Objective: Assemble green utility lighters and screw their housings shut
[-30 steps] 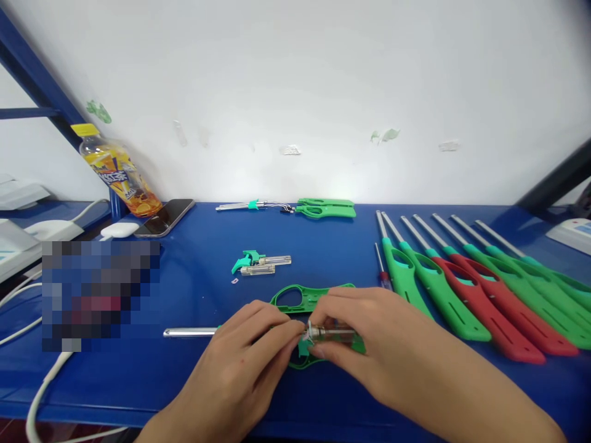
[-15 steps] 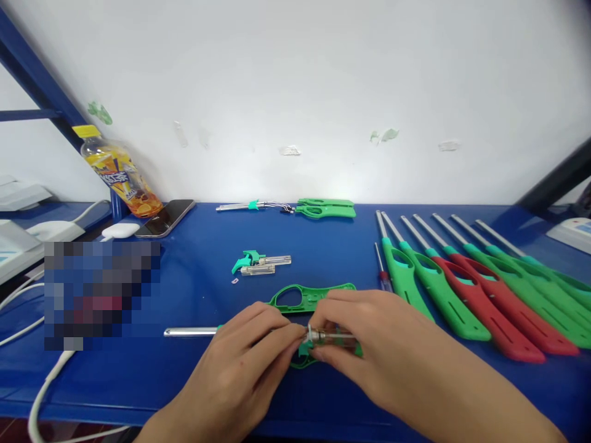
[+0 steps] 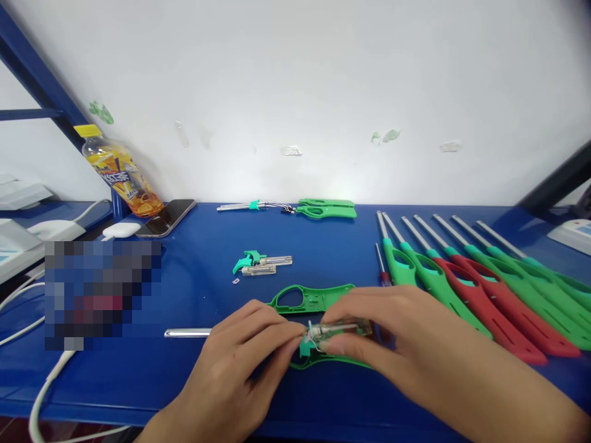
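Observation:
My right hand (image 3: 388, 332) grips a clear fuel tank (image 3: 348, 328) of a long-nosed gas lighter, valve end pointing left and raised a little. A pale small part and a thin wire (image 3: 314, 344) show at that end. My left hand (image 3: 249, 363) pinches thumb and index finger together just beside the valve; what they hold is too small to tell. Beneath both hands lies an opened green half shell (image 3: 332, 362) with a teal piece (image 3: 305, 348). A metal tube (image 3: 187, 333) sticks out left from under my left hand. The other half shell (image 3: 318, 301) lies just behind.
Two clear tanks with teal triggers (image 3: 261, 264) lie mid-table. Green shells (image 3: 327, 209) and a metal tube with wires (image 3: 240, 207) are by the wall. Several green and red lighters (image 3: 455, 295) and a screwdriver (image 3: 383, 271) lie right; a phone (image 3: 167, 218) and a bottle (image 3: 122, 175) stand left.
My right hand has shifted slightly right and up with the fuel tank, whose outer end now shows more. The left hand has barely moved and keeps its pinch near the valve.

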{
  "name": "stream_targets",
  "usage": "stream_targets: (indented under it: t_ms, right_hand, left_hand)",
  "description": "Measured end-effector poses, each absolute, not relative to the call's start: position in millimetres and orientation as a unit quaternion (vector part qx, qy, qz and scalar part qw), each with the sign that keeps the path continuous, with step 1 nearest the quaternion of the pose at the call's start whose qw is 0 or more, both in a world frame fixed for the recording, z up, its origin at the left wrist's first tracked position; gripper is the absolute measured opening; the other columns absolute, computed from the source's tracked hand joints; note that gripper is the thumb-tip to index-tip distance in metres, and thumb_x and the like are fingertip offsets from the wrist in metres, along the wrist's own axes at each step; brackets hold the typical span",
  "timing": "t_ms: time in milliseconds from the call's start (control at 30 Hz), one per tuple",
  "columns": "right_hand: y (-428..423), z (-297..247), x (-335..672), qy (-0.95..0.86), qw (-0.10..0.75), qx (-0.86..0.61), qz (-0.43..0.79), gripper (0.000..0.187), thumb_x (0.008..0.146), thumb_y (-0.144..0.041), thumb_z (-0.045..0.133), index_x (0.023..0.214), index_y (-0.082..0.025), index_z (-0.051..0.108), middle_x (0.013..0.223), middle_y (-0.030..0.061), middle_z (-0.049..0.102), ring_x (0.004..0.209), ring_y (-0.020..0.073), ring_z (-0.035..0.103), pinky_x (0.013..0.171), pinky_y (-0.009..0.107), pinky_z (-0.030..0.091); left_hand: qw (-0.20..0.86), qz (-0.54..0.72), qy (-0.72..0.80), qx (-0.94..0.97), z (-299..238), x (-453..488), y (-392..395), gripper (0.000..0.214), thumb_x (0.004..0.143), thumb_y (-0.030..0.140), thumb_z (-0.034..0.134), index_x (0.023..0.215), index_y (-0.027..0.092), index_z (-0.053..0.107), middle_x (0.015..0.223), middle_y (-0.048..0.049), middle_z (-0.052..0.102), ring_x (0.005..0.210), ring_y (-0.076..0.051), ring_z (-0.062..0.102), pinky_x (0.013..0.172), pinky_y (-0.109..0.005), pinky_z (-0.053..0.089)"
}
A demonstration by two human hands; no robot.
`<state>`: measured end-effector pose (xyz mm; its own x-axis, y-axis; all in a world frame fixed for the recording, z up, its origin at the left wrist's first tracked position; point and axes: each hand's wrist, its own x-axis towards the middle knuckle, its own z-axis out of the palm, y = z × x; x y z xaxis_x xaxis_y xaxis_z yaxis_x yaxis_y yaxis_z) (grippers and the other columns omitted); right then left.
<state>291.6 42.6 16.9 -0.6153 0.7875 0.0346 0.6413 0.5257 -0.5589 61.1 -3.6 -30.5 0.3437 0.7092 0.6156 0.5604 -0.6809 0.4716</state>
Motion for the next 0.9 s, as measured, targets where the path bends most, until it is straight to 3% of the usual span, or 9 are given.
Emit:
stream_targets:
  t_ms: [400,900]
  right_hand:
    - [44,17,288,-0.864,0.149,-0.412,0.249,0.016,0.092,-0.018,0.079,0.085,-0.029,0.069,0.083,-0.0081,0.072,0.071,0.0154,0.064,0.063,0.029,0.038]
    - [41,12,285,-0.881,0.164,-0.392,0.208,0.020,0.095,-0.016,0.075,0.082,-0.027,0.065,0.081,-0.0071,0.068,0.066,0.0156,0.061,0.060,0.031,0.033]
  left_hand:
    - [0.090,0.432,0.402,0.803,-29,61,-4,0.021,0.099,0.002,0.065,0.104,0.020,0.076,0.095,-0.0007,0.074,0.082,-0.013,0.067,0.078,-0.022,0.057]
    - [0.069,0.426,0.384,0.816,-33,60,-6,0.023,0.099,-0.001,0.063,0.111,0.015,0.074,0.094,-0.0031,0.071,0.082,-0.015,0.062,0.075,-0.027,0.055]
